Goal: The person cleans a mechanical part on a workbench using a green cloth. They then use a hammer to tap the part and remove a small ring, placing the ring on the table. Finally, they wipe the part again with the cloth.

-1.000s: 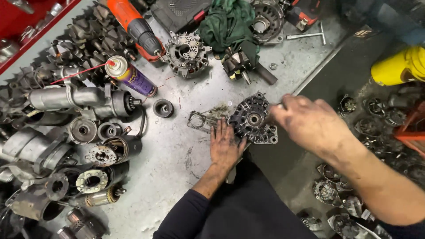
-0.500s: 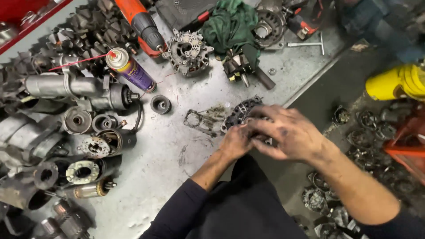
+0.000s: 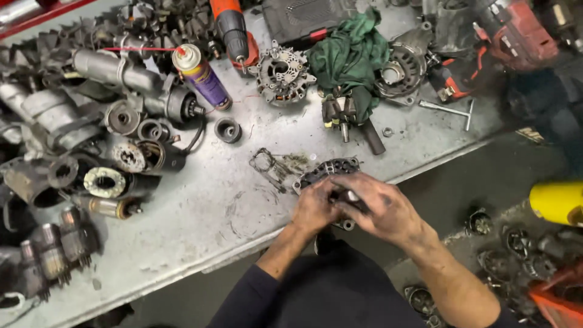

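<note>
- My 2 hands meet over a dark, round alternator end housing that lies at the near edge of the metal workbench, roughly mid-length along that edge.
- My left hand clamps down on the near left part of the housing, fingers curled over its rim.
- My right hand covers the housing's right side, fingers bent and pinching a small shiny part at its centre; what the part is I cannot tell.
- Only the far rim of the housing and 1 mounting ear toward me show past my fingers.
- Just left of the housing, a thin flat gasket-like piece lies on the bench amid dirt.
- Further back, a rotor sits partly under a green rag.
- Left of the rag stands another grey alternator housing, and beside that the nose of an orange power tool.
- A purple spray can with a red straw lies toward the far left corner.
- A small pulley rests near the can.
- Starter motors and armatures crowd the left end of the bench.
- A T-handle wrench lies near the right end.
- Off the bench at right, a yellow container stands on the floor.
</note>
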